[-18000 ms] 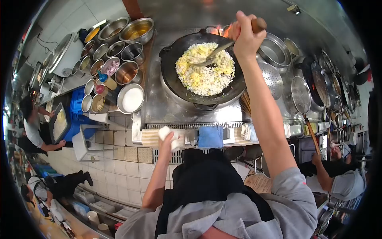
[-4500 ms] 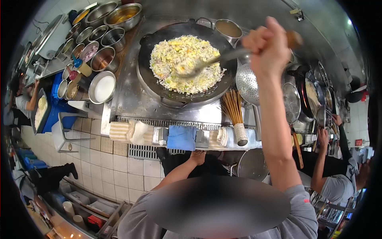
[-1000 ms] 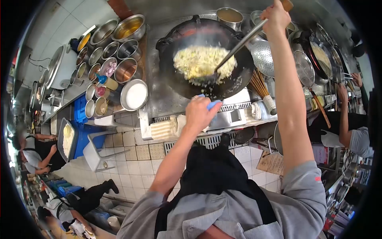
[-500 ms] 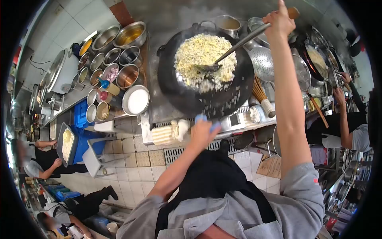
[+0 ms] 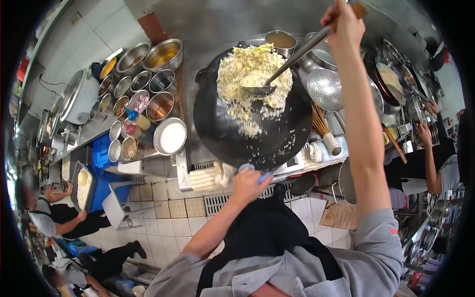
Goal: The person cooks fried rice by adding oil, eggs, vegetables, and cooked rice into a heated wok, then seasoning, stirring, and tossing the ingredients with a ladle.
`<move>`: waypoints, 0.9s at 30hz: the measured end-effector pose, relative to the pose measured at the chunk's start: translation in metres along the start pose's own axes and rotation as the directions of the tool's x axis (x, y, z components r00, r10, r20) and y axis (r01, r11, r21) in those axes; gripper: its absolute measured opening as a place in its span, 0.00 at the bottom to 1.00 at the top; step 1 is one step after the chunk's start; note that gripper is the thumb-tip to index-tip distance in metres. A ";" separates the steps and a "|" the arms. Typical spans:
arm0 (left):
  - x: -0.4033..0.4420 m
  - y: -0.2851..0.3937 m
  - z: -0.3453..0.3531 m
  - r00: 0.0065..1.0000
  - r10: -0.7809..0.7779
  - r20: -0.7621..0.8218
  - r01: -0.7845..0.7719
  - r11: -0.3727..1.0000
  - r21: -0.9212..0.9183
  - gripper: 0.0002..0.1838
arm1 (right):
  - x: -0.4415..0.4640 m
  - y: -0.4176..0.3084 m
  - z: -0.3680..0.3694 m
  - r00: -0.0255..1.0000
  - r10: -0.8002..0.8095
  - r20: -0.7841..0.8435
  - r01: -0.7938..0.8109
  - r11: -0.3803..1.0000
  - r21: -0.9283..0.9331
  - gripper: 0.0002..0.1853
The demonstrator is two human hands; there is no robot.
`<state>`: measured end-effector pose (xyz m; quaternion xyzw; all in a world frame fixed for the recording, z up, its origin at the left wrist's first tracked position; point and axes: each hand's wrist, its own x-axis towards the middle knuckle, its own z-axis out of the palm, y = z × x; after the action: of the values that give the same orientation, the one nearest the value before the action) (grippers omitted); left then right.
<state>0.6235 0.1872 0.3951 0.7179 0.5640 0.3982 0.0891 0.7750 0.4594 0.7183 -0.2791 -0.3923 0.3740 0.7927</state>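
Right now the right hand [image 5: 346, 27] is closed around the wooden-ended handle of a long ladle [image 5: 302, 53], held high at the far right of the wok [image 5: 252, 146]. The ladle slants down to the left, its bowl resting among the fried rice [image 5: 245, 69], which is heaped toward the far side of the wok, with loose grains scattered over the dark metal nearer the person. The left hand [image 5: 249, 187] is closed on a folded blue cloth [image 5: 246, 167] at the wok's near edge; whether a wok handle lies inside that grip, I cannot tell. A perforated strainer [image 5: 325, 89] and a bamboo brush [image 5: 325, 129] lie just right of the wok, a bowl of white contents [image 5: 170, 137] sits to its left, and a striped cloth [image 5: 204, 178] lies near the left hand
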 end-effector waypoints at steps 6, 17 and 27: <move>0.097 -0.050 0.007 0.997 -0.041 -0.058 0.047 0.993 0.108 0.24 | 0.033 -0.074 -0.009 0.856 -0.020 0.516 -0.281 0.820 0.499 0.18; 0.109 -0.064 0.031 0.981 -0.173 0.089 0.162 0.980 0.114 0.23 | -0.033 0.073 -0.064 0.931 -0.081 0.357 0.093 0.995 -0.017 0.18; 0.112 -0.067 0.040 0.986 -0.158 0.055 0.153 0.985 0.083 0.24 | -0.036 0.094 -0.053 0.895 -0.050 0.444 0.126 0.982 -0.142 0.18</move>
<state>0.6062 0.3218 0.3825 0.6863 0.6307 0.3454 0.1088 0.7687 0.4751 0.6061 -0.2352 -0.6029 0.3565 0.6739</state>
